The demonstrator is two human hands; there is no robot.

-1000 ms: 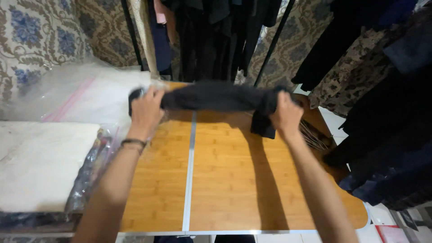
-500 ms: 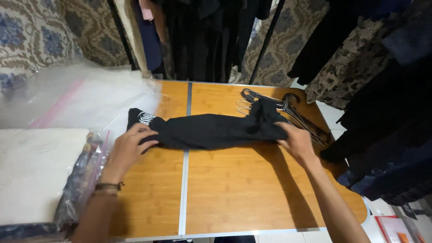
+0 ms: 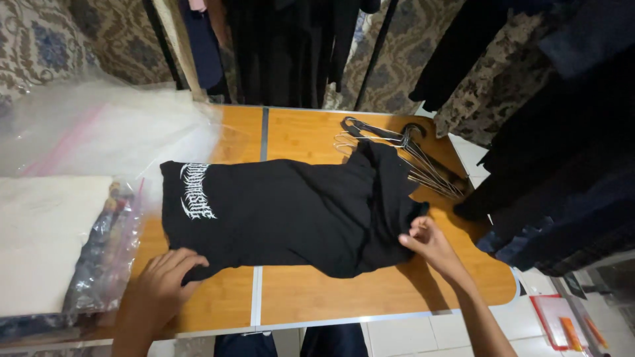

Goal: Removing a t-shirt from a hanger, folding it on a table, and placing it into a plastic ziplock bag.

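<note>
Wooden table [image 3: 311, 297]: black shirt [image 3: 291, 215] spread; left hand [image 3: 165, 281], right hand [image 3: 426, 241] at edges.

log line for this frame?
left hand: flat on black garment hem | right hand: pinching garment edge | garment: spread on wooden table | hangers: behind

Both hands, left hand [image 3: 165, 277] and right hand [image 3: 426, 241], press the black shirt's [image 3: 291, 215] corners on the wooden table [image 3: 317, 297]
</note>
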